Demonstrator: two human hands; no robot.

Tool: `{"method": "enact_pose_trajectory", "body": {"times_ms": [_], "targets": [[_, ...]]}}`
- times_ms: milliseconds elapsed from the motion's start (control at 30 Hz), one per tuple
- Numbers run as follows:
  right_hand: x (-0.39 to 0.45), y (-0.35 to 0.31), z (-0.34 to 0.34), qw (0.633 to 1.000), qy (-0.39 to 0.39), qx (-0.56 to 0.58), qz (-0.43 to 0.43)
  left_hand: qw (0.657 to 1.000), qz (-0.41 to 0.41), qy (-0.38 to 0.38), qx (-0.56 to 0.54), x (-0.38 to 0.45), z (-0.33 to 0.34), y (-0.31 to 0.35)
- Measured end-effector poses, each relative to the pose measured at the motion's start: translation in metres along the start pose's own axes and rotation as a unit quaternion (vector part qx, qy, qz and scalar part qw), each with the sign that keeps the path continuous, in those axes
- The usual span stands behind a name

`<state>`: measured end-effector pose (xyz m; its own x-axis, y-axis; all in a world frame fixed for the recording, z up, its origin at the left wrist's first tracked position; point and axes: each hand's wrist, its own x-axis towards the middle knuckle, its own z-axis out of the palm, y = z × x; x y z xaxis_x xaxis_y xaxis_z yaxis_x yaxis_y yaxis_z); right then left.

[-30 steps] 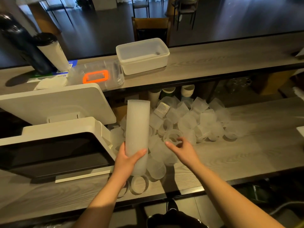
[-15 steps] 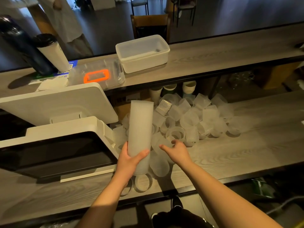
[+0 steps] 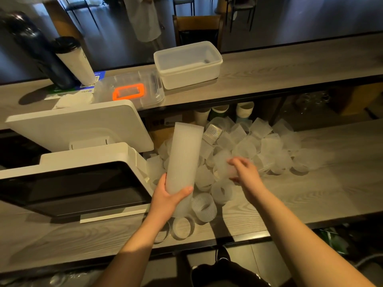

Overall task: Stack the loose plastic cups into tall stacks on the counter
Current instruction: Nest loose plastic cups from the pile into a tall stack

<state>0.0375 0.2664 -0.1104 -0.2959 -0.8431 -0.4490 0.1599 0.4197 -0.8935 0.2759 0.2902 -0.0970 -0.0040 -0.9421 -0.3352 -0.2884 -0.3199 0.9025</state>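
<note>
Gripping the tall cup stack (image 3: 184, 156) low down with left hand (image 3: 167, 197), long axis tilted up and away over the counter (image 3: 310, 193); right hand (image 3: 244, 172), just right of it, curled round one blurred loose cup (image 3: 224, 167) from the pile (image 3: 269, 146), nearer the open top than the base

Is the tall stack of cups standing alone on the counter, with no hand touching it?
No, the left hand grips the tall stack of cups near its lower end.
</note>
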Motion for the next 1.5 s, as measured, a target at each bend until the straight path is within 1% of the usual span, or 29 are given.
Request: {"method": "enact_pose_trajectory", "body": {"times_ms": [133,200,333,433,533,700,800,867,967,1100,1267,1333,1400,1500], "targets": [[-0.008,-0.057,-0.011,0.992,0.004,0.088,-0.092,0.997,0.031,-0.015,0.066,-0.002,-0.002,0.004],[-0.011,-0.080,-0.014,0.985,-0.004,0.096,-0.142,0.992,0.048,-0.021,0.111,0.000,-0.003,0.004],[-0.014,-0.102,-0.011,0.977,0.006,0.027,-0.212,0.980,0.077,-0.044,0.179,0.002,-0.003,0.005],[-0.013,-0.103,-0.009,0.970,-0.015,-0.034,-0.240,0.976,0.089,-0.053,0.194,0.002,-0.003,0.008],[-0.014,-0.096,-0.006,0.960,-0.008,-0.093,-0.264,0.975,0.095,-0.054,0.193,0.001,-0.002,0.011],[-0.014,-0.086,-0.001,0.951,-0.022,-0.165,-0.261,0.973,0.109,-0.056,0.195,0.000,-0.002,0.015],[-0.020,-0.085,0.003,0.949,-0.083,-0.194,-0.234,0.974,0.109,-0.052,0.190,0.000,-0.002,0.016],[-0.025,-0.085,0.004,0.949,-0.118,-0.195,-0.220,0.975,0.107,-0.053,0.186,0.000,-0.003,0.015],[-0.024,-0.084,0.002,0.951,-0.132,-0.187,-0.208,0.978,0.097,-0.061,0.176,0.001,-0.001,0.013],[-0.014,-0.068,-0.002,0.965,-0.093,-0.150,-0.193,0.985,0.079,-0.057,0.141,0.007,0.005,0.016],[0.001,-0.030,-0.021,0.979,-0.024,-0.155,-0.127,0.989,0.077,-0.045,0.121,0.016,0.010,0.022],[0.007,-0.011,-0.031,0.980,0.022,-0.164,-0.107,0.989,0.075,-0.044,0.118,0.020,0.011,0.023],[0.018,0.008,-0.042,0.978,0.086,-0.173,-0.078,0.990,0.075,-0.040,0.116,0.023,0.014,0.023],[0.030,0.025,-0.058,0.969,0.163,-0.179,-0.041,0.989,0.073,-0.032,0.121,0.029,0.019,0.025]]}}
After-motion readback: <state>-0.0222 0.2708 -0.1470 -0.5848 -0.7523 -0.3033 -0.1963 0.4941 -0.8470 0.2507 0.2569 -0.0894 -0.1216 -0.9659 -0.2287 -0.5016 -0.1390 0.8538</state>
